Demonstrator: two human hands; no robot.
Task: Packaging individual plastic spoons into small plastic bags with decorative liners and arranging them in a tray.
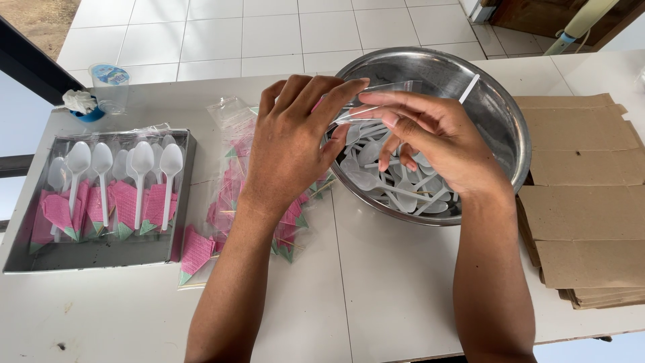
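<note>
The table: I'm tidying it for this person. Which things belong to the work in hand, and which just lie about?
In use:
left hand and right hand holding a clear bag
steel bowl of white spoons
napkin packets
tray of finished packs

Lying about:
cardboard sheets
water cup

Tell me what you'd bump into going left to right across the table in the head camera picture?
Plastic cup at the back left → metal tray of bagged white spoons → pile of pink napkin packets → left hand → clear plastic bag → right hand → steel bowl of loose spoons → stack of brown cardboard.
</note>
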